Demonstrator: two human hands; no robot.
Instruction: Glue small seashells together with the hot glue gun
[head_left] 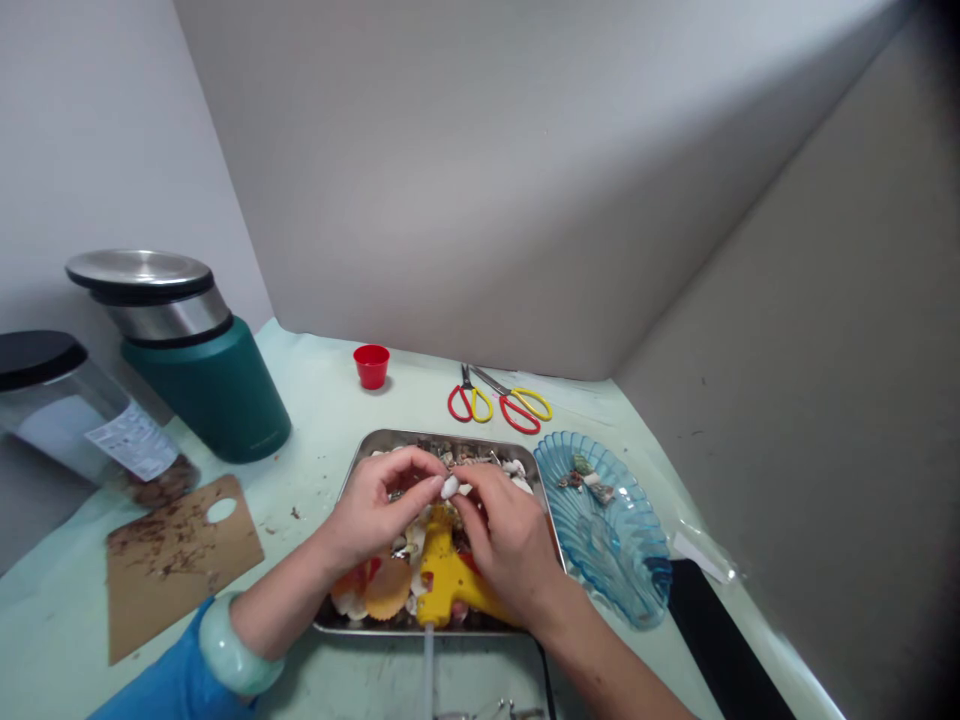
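One silver rectangular metal tray [360, 630] sits under your work, prob to catch drops. See-thru blue scalloped plastic-looking dish [622, 560] is just beside it, w/in reach. Yellow plastic glue gun [441, 570] lies across the tray. Your L hand [382, 508] n R hand [510, 535] both pinch a small white oval shell-like bit [450, 487] over it, prob b/c it's tiny.

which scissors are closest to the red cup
The smaller-handled pair on the left; the larger-handled pair lies to its right, nearer the blue dish.
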